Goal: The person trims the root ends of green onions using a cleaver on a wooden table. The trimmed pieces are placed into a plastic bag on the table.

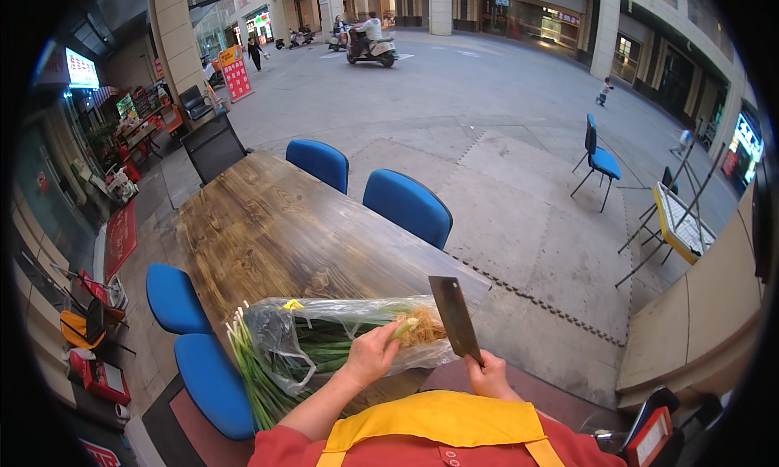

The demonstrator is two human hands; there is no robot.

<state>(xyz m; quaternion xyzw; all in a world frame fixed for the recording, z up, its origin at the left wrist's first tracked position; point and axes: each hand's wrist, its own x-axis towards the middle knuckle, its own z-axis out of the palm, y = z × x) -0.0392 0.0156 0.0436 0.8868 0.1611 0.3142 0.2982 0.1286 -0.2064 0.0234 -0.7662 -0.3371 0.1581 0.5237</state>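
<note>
A pale green-white stalk end (404, 328), apparently a scallion's, pokes out of my left hand (372, 352), which is closed around it. My right hand (487, 372) grips a cleaver (455, 318) by its handle, the broad blade raised and tilted beside the stalk. Beneath my left hand lies a clear plastic bag (328, 306) of scallions with long green leaves (325, 348). Their brown roots (426, 327) bunch at the bag's right end. Several trimmed-looking scallions (243, 345) with pale ends lie along the bag's left side and hang past the table edge.
The wooden table (274, 223) stretches away ahead. Blue chairs stand along it, two at the far side (408, 205) and two at the left (210, 376). A stone pillar (694, 321) rises at the right. Farther out are a scooter rider (370, 38) and a small child (604, 91).
</note>
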